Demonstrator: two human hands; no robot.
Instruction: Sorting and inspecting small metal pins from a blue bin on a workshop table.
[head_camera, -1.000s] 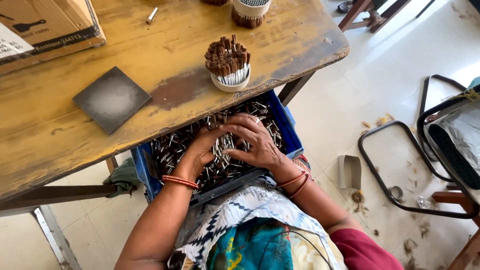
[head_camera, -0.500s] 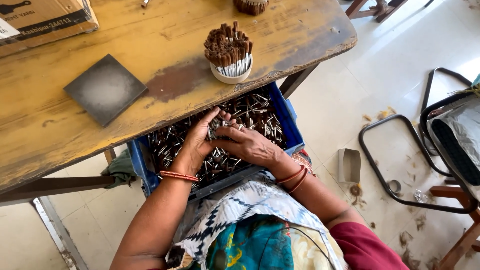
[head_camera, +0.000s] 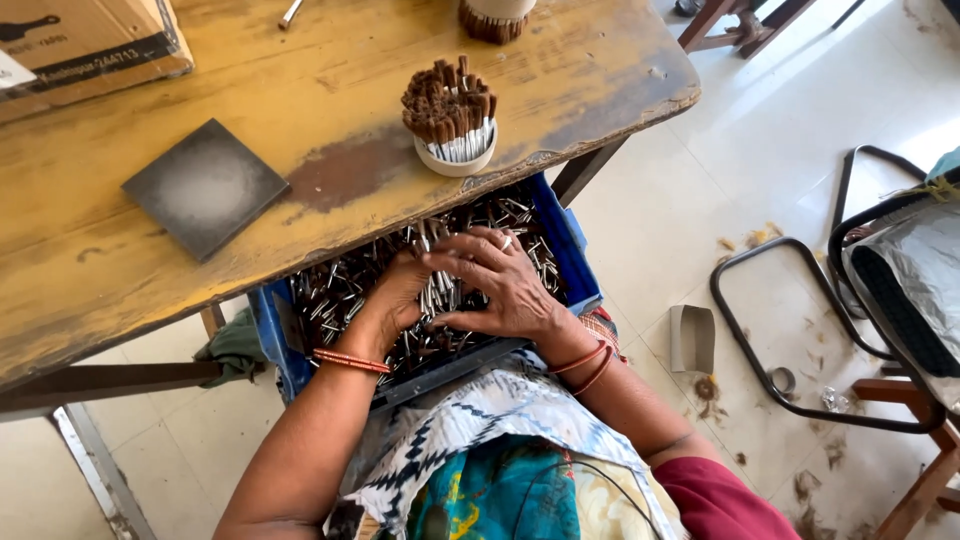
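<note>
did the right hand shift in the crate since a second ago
Yes. The right hand has slid leftward across the blue crate, away from its right wall, meeting the left hand.

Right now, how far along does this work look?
Done: a white cup on the table stands packed with brown-tipped sticks. In hand: both hands, left hand and right hand, gather a bunch of silvery tubes in the blue crate. Left: the crate looks nearly full of loose tubes, so plenty seems to remain.

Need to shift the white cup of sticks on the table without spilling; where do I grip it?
Grip the white cup by its low wall, coming from the table's near edge. The brown sticks splay out above, blocking a top grasp.
</note>
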